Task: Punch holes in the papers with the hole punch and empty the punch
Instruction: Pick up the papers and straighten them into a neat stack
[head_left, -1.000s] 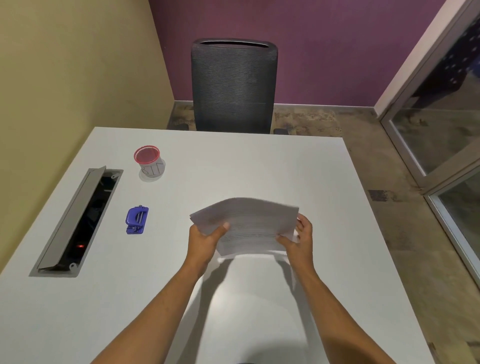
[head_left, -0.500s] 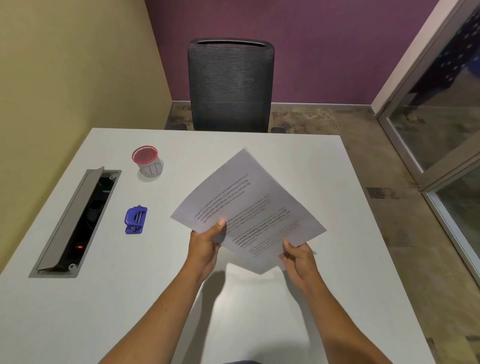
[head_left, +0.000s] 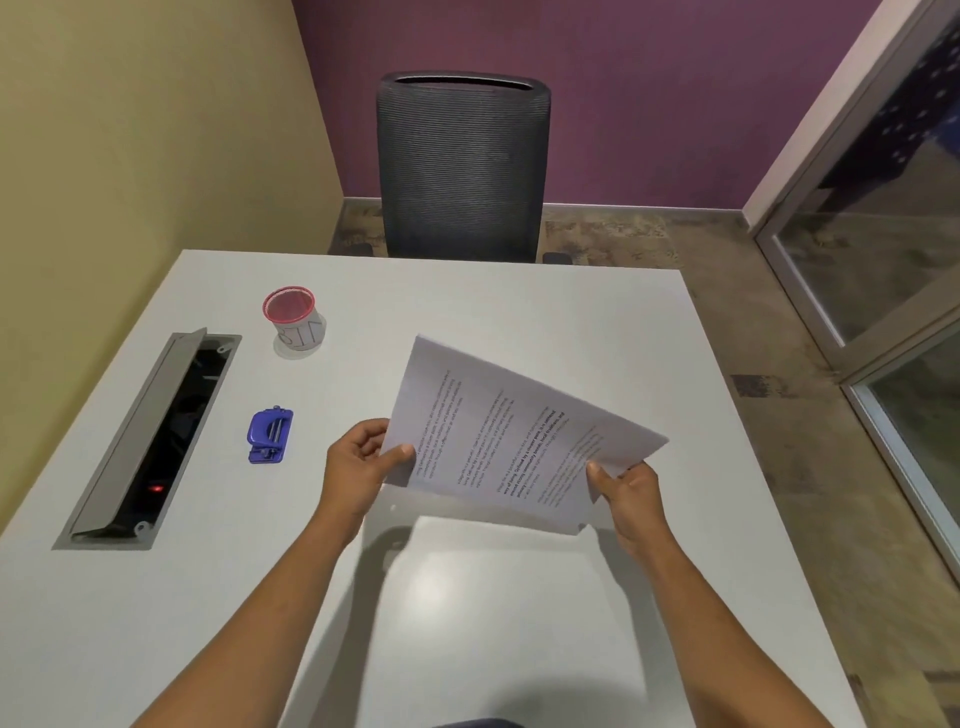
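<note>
One head-worn view looks forward and down, close over the desk (head_left: 519, 623). A chair (head_left: 462, 166) stands beyond each grip.

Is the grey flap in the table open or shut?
Open. The flap tilts up along one side, and the dark slot beneath it shows, with a small red light inside.

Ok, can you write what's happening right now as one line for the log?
left hand: holds papers | right hand: holds papers | papers: above table | hole punch: on table, untouched
</note>
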